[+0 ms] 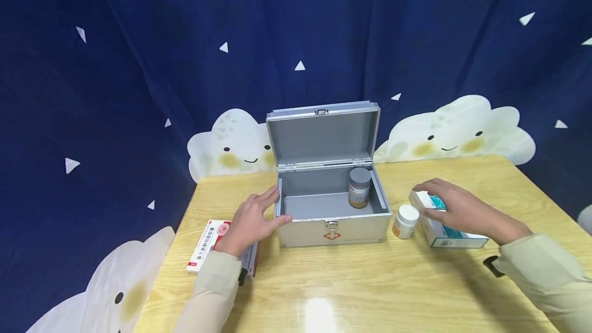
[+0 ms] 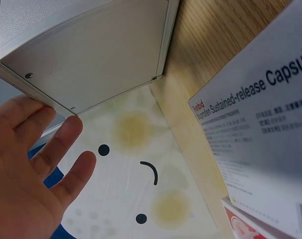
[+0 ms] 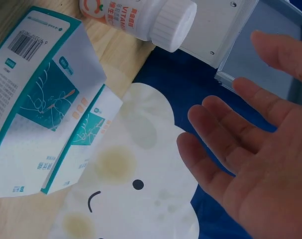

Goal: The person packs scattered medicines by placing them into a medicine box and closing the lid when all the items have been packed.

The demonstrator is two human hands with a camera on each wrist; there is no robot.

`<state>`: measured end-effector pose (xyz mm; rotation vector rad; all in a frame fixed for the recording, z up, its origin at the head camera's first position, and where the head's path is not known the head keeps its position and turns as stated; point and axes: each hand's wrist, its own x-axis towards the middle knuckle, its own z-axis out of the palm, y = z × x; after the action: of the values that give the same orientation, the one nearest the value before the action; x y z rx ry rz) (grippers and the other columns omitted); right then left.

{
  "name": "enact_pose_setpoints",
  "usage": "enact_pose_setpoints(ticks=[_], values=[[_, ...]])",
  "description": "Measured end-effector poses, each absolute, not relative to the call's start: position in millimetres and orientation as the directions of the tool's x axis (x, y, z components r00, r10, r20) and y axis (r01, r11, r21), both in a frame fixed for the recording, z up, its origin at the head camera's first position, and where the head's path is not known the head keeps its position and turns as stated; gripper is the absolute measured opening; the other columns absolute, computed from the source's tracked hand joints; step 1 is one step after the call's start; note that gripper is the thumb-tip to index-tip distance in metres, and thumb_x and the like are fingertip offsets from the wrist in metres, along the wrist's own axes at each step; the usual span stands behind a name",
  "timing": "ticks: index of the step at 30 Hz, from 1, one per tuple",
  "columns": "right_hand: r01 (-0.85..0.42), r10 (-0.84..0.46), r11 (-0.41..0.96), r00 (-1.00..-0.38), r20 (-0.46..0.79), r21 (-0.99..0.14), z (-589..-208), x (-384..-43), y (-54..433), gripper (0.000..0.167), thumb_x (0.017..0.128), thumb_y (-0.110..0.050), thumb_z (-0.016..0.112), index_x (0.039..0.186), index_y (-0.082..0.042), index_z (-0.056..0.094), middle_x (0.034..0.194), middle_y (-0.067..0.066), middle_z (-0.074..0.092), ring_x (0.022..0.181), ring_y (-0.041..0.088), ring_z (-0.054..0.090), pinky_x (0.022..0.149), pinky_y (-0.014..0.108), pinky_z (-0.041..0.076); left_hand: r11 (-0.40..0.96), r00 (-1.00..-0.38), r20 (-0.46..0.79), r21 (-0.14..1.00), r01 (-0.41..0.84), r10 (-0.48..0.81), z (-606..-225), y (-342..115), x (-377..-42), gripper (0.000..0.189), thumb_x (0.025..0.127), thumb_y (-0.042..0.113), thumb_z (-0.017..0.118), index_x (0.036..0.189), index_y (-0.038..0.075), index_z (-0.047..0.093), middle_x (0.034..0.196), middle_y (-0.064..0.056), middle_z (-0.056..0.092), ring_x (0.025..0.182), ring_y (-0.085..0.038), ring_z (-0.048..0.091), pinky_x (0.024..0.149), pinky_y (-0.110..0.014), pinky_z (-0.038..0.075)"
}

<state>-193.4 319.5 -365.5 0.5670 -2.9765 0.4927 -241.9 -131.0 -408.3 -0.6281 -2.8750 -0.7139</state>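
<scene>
A silver first-aid case (image 1: 305,233) stands at the middle of the table with its lid (image 1: 324,137) up. Inside, at the right end, is a grey-capped bottle (image 1: 358,194). My left hand (image 1: 252,222) is spread at the case's left end, fingertips right at the rim; nothing is in its palm. Straight, parted fingers show on my right hand (image 1: 462,212), which hovers over white and teal medicine boxes (image 1: 455,241) and holds nothing. A white-capped vitamin bottle (image 3: 131,17) stands between those boxes and the case.
Left of the case, partly under my left forearm, lie medicine boxes (image 1: 202,251), one an ibuprofen capsule box (image 2: 260,114). A dark blue curtain (image 1: 324,30) with clouds hangs behind the wooden table (image 1: 351,287).
</scene>
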Motion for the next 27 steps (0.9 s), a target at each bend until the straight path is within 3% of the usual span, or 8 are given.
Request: enact_pose_setpoints(ticks=[14, 27], values=[[-0.353, -0.336, 0.888, -0.936, 0.109, -0.295, -363.6, -190.6, 319.6, 0.049, 0.089, -0.022, 0.072, 0.133, -0.005, 0.057, 0.133, 0.024, 0.058, 0.111, 0.040, 0.064, 0.087, 0.057, 0.054, 0.808, -0.911, 0.189, 0.420, 0.413, 0.367, -408.9, -131.1, -242.0, 0.081, 0.085, 0.059, 0.068, 0.148, 0.015, 0.047, 0.160, 0.005, 0.038, 0.133, -0.032, 0.051, 0.107, -0.052, 0.042], [-0.429, -0.403, 0.857, -0.903, 0.147, -0.285, -378.2, -194.5, 310.9, 0.045, 0.087, -0.016, 0.073, 0.127, -0.001, 0.059, 0.130, 0.024, 0.059, 0.108, 0.039, 0.065, 0.088, 0.055, 0.054, 0.802, -0.906, 0.201, 0.421, 0.424, 0.373, -409.1, -132.3, -242.9, 0.081, 0.085, 0.059, 0.068, 0.148, 0.014, 0.046, 0.160, 0.003, 0.039, 0.131, -0.032, 0.052, 0.105, -0.051, 0.044]])
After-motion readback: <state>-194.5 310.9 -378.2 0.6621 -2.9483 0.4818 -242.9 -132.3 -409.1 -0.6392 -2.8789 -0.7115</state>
